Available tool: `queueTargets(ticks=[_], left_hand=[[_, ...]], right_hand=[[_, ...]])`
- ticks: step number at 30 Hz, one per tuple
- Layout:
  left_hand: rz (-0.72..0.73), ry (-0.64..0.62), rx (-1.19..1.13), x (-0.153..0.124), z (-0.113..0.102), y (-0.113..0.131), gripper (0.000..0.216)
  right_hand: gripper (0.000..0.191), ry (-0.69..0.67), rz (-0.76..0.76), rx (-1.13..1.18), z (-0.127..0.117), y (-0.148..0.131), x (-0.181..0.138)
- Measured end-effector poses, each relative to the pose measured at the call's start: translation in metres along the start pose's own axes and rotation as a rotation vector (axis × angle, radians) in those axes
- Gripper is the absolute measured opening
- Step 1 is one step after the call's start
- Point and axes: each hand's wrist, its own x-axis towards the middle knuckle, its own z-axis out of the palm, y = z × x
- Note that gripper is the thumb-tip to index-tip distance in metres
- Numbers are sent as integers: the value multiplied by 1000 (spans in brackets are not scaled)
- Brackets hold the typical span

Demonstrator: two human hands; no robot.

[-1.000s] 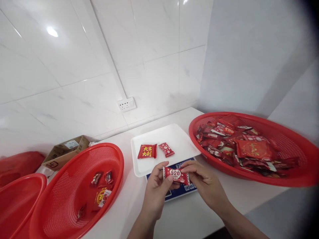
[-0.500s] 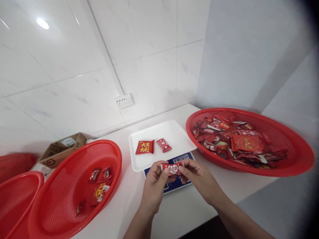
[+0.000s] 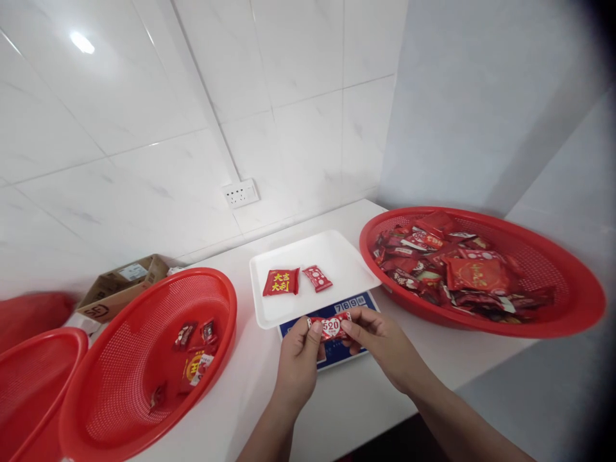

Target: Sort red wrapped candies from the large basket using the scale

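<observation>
Red candy wrapper (image 3: 330, 327) reading "520" in white heart, being pinched at either end by left hand (image 3: 299, 359) and right hand (image 3: 380, 343), hovering over scale (image 3: 332, 333) showing "789" on tabletop (image 3: 346, 398)

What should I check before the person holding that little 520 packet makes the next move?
1. Grip on the 520 packet: the left hand and right hand each pinch one end. Ok.
2. Wrapper intact: it looks sealed, but it is too small to be sure. Cannot tell.
3. Room on the white tray: only the yellow-lettered packet and the small packet lie on it, with bare surface beside them. Ok.
4. Reading on the scale: the hands cover most of its panel. Cannot tell.
5. Supply in the right basket: many packets are heaped inside. Ok.
</observation>
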Motion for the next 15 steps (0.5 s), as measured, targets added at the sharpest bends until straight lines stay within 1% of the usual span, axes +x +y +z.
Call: queueTargets(ticks=[5,11,15], left_hand=[[20,10,25,1,0,0,42],[-29,-19,14,2,-1,-2,42],[-33,12,70,3,1,-1,48]], right_hand=[[32,-5,13,-4,0,1,2],[30,22,12,16,0,1,4],[31,4,12,57,3,-2,5]])
